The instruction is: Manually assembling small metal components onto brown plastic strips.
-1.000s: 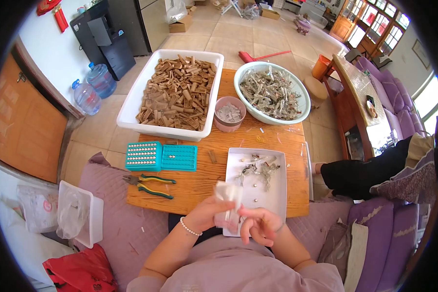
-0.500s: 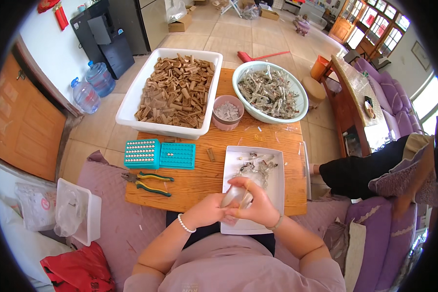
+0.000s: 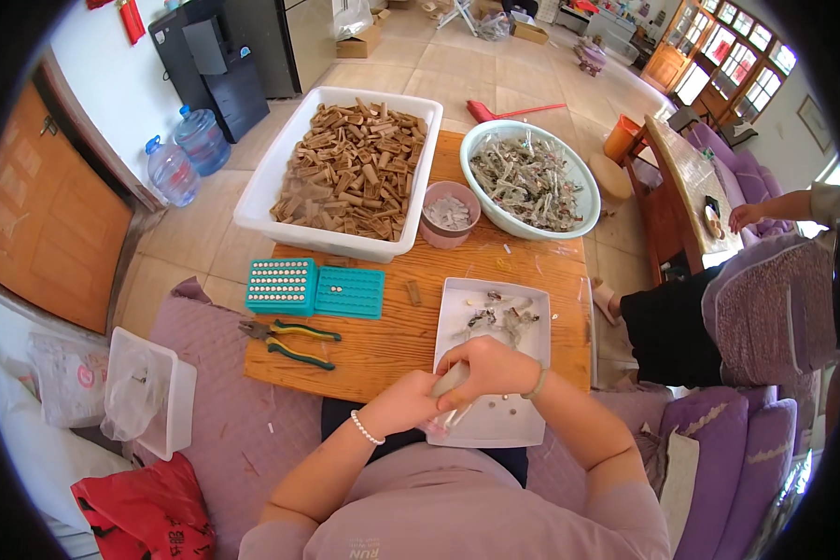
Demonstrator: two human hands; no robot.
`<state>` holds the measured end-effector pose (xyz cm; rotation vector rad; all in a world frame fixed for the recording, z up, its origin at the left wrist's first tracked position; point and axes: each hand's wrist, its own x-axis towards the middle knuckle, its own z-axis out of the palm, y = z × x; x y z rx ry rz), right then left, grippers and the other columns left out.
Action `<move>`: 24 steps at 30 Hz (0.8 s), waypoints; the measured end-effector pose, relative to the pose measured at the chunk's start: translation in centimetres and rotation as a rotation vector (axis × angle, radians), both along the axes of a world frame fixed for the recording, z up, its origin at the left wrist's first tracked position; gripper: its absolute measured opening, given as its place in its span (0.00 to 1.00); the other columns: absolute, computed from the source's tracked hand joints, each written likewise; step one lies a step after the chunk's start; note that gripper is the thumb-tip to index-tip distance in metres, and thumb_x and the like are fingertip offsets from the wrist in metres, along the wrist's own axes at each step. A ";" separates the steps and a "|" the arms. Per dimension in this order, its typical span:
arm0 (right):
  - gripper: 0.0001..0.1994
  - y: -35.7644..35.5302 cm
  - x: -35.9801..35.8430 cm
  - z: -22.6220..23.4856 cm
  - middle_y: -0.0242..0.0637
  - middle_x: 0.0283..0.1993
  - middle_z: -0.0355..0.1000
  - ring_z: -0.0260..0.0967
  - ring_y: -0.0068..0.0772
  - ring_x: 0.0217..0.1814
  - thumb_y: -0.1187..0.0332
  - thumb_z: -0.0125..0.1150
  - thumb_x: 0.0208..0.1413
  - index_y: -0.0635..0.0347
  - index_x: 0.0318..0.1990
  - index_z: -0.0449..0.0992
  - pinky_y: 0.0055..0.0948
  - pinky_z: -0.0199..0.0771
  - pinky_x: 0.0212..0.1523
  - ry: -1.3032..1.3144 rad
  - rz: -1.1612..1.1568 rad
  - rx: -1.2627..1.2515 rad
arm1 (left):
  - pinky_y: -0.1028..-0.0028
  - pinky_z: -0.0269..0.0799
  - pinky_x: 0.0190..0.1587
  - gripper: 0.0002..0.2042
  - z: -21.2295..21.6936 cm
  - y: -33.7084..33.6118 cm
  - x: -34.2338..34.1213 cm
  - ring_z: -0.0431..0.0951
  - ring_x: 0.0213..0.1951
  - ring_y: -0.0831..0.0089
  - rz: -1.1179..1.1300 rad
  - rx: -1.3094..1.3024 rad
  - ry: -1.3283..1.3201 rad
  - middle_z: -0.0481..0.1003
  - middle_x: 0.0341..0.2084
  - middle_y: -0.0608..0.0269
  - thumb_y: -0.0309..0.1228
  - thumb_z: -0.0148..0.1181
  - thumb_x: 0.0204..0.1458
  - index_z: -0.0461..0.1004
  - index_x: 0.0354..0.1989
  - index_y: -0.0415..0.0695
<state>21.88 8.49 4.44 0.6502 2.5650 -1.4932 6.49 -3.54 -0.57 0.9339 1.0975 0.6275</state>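
Observation:
My left hand [image 3: 409, 401] and my right hand [image 3: 485, 371] come together over the near part of a shallow white box [image 3: 527, 427]. Between them is a pale, smooth, rounded thing [image 3: 452, 379], mostly hidden by the fingers; I cannot make out its kind. Both hands are closed on it. Clear plastic with a pinkish tint [image 3: 437, 427] shows below the fingers. Farther up in the box lies a small heap of clear plastic pieces with dark bits [image 3: 504, 322]. A few tiny round bits [image 3: 504, 401] rest on the box floor beside my right wrist.
On the wooden table [image 3: 383, 359] are pliers [image 3: 294, 343], a teal bead tray [image 3: 350, 292], a white tub of brown pieces [image 3: 247, 210], a pink bowl [image 3: 448, 237] and a pale basin of clear plastic pieces [image 3: 490, 222]. A person [image 3: 756, 299] is at the right.
My right hand has turned over the pale thing, covering more of it. Small round bits now show in the box. The person at the right has straightened and reaches toward the other table.

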 end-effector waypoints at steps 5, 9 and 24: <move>0.19 0.1 -0.1 -1.1 0.35 0.27 0.74 0.69 0.25 0.27 0.60 0.73 0.38 0.61 0.36 0.79 0.24 0.70 0.31 0.047 -0.060 -0.108 | 0.76 0.73 0.27 0.13 1.5 -0.7 0.9 0.76 0.24 0.76 0.254 0.070 -0.063 0.75 0.24 0.62 0.35 0.61 0.50 0.75 0.35 0.35; 0.14 -0.1 0.8 -1.4 0.28 0.25 0.72 0.65 0.17 0.26 0.67 0.72 0.41 0.61 0.37 0.79 0.21 0.66 0.28 0.123 -0.112 -0.124 | 0.75 0.74 0.30 0.16 2.6 -1.2 0.7 0.77 0.27 0.74 0.224 0.188 0.137 0.75 0.31 0.60 0.33 0.65 0.48 0.72 0.39 0.34; 0.19 0.0 1.4 1.0 0.29 0.28 0.73 0.69 0.23 0.28 0.67 0.77 0.34 0.60 0.36 0.77 0.23 0.70 0.33 0.305 -0.187 0.063 | 0.72 0.71 0.31 0.09 2.9 -1.9 -0.2 0.74 0.28 0.74 0.245 0.334 0.156 0.72 0.26 0.57 0.28 0.54 0.57 0.64 0.40 0.36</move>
